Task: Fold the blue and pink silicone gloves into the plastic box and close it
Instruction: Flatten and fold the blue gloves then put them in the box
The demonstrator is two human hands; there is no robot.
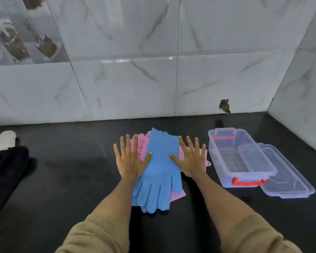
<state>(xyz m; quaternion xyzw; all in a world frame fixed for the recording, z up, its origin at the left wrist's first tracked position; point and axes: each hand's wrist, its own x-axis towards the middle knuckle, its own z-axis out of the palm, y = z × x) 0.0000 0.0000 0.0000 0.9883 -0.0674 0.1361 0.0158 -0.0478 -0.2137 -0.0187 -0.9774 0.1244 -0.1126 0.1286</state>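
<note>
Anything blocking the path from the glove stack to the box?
Nothing visible. The box stands open right of the blue gloves and pink gloves, its lid off, leaning on the far-right side. Both hands, left and right, lie flat on the stack.

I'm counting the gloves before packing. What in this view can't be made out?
- Pink gloves: mostly under the blue gloves and both hands, left hand, right hand; count unclear.
- Blue gloves: stacked, so the lower one barely shows.
- Dark shape and white object: cut off by the left edge.
</note>
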